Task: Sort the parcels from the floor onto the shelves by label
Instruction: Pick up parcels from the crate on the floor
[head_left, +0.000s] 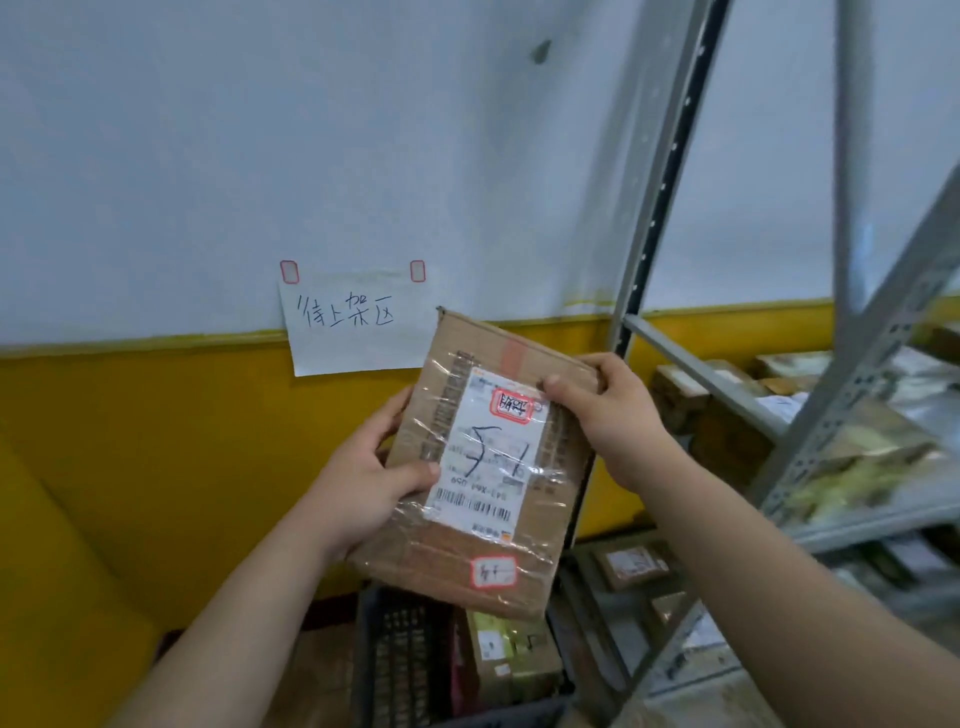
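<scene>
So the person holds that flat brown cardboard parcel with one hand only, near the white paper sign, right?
Not quite: both hands hold the flat brown cardboard parcel, the left hand on its left edge and the right hand at its top right corner, near the white paper sign. The head view shows it.

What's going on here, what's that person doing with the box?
A person holds a flat cardboard parcel up in both hands: the left hand grips its left edge, the right hand pinches its top right corner. Its label, marked 5-1 by hand, faces them. It has not gone onto the shelves at the right, which hold other parcels. A crate below holds more.
</scene>
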